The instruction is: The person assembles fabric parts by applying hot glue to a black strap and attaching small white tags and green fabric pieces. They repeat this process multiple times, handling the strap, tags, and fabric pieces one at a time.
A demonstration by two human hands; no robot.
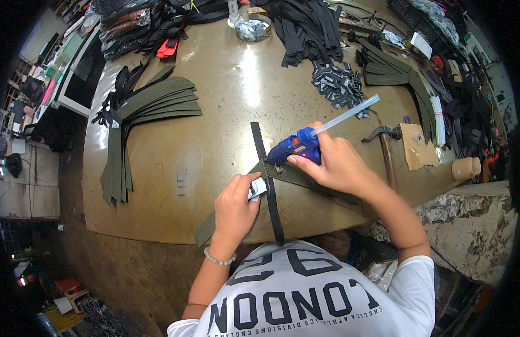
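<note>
A blue hot glue gun [296, 147] is gripped in my right hand [341, 163], and a long translucent glue stick [350, 112] juts out of its back end. The gun's nozzle is over the spot where a narrow black strap [274, 212] crosses a ribbed olive-green strap [307, 181]. On the left of that crossing, my left hand [234, 202] is closed, its fingertips touching the straps. A small white tag [257, 189] with dark print sticks out from its thumb side. Part of the olive strap passes under my left hand and shows again near the table edge.
Olive straps [159, 101] fan out at the left. Toward the back are a pile of small dark labels [339, 87], black straps [302, 33] and a clear bowl [252, 29]. A hammer [388, 160], cardboard piece [418, 147] and tape roll [465, 168] lie right.
</note>
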